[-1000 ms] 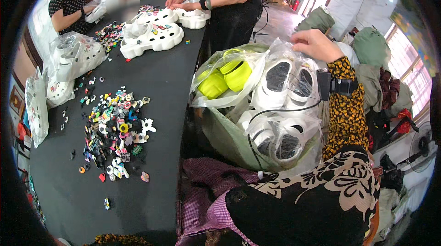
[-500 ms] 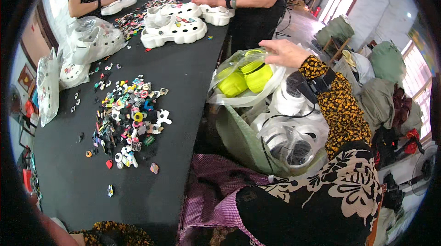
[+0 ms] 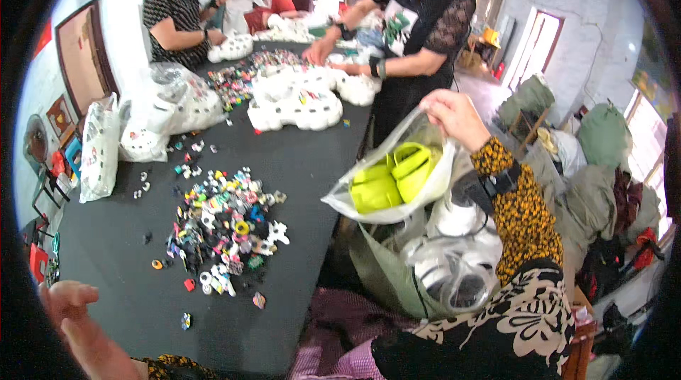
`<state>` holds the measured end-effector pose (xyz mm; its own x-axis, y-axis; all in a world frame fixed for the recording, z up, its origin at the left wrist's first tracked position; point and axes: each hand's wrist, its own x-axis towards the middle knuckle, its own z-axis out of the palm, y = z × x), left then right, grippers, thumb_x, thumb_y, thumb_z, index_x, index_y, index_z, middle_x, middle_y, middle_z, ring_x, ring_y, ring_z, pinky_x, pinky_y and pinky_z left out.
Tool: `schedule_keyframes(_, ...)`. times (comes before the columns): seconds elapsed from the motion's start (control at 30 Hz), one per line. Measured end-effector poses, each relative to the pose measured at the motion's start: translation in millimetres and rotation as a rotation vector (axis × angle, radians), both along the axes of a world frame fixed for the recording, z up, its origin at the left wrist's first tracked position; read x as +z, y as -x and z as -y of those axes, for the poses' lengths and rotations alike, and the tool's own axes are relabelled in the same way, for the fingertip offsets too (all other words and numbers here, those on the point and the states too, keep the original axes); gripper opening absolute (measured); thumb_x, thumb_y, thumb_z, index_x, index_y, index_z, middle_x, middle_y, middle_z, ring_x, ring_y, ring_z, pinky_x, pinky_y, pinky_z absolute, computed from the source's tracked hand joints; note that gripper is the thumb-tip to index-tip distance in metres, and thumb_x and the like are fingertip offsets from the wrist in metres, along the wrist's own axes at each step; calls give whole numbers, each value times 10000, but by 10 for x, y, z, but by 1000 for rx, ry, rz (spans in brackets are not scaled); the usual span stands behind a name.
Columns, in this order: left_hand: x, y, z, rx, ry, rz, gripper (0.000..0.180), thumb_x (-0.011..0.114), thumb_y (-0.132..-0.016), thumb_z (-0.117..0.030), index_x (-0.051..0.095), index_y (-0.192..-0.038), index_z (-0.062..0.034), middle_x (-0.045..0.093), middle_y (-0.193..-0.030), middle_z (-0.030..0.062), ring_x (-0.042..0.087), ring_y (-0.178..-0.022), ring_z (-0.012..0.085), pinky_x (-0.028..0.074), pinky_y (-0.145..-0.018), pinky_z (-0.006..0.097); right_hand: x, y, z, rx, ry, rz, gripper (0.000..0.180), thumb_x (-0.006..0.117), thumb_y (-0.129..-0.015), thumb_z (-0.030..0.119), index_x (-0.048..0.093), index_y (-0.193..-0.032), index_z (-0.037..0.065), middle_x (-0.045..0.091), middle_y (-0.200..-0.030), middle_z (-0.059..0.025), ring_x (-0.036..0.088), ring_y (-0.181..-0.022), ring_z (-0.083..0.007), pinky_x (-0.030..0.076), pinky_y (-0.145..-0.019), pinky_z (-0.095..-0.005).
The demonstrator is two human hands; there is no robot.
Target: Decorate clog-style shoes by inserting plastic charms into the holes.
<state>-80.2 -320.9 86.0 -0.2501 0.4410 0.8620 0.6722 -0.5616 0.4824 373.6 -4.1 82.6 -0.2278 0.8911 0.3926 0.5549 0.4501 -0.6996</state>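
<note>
My right hand [image 3: 454,116] pinches the upper edge of a clear plastic bag [image 3: 434,192]. Inside the bag sit yellow-green clogs [image 3: 386,185]. The bag hangs over a pale green sack [image 3: 383,266] that holds white clogs [image 3: 450,274] in clear wrapping, to the right of the table. At the lower left, my left hand [image 3: 85,327] is raised over the table's edge, fingers loosely bent and apart, with nothing in it. A heap of small colourful shoe charms [image 3: 227,224] lies on the black table [image 3: 135,309] between my hands.
White clogs [image 3: 294,103] and bagged white clogs [image 3: 170,107] stand farther up the table. Two people [image 3: 425,32] work with clogs at the far end, another sits behind. Stuffed sacks [image 3: 582,192] are piled at the right.
My right hand has closed on the bag's edge and lifted it, drawing the bag upward. My left hand has come into view at the lower left. The view has tilted up.
</note>
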Motion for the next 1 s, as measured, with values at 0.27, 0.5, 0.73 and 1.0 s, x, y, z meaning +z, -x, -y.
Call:
schedule_keyframes(0.27,-46,-440,-190,-33,-37,161,381,496,-920,-180,512,-1241,23,583,-916,119,541,-819,189,435,-746,326,291,137,163,92,33,-354,129,526,-911,117,615,-891,26,528,-612,25,416,-438,-23,310,-390,-175)
schedule_keyframes(0.5,-146,-559,-341,-125,68,210,312,509,-896,-83,535,-1185,31,616,-885,113,573,-796,169,461,-731,302,650,365,400,214,-74,-377,148,534,-885,102,636,-876,-4,542,-619,24,406,-442,-20,300,-394,-179)
schedule_keyframes(0.73,-302,-464,-905,-328,472,409,263,492,-916,-89,551,-1139,38,641,-920,99,597,-805,145,489,-722,293,944,803,313,359,-156,-349,149,527,-852,84,649,-866,0,559,-637,12,426,-450,-23,319,-400,-179)
schedule_keyframes(1.0,-996,-780,-904,-649,974,779,401,436,-959,-303,491,-1261,-45,607,-1117,133,625,-915,235,537,-744,375,1227,1617,764,723,-248,-387,143,557,-889,123,676,-945,68,575,-670,28,405,-474,16,268,-390,-150)
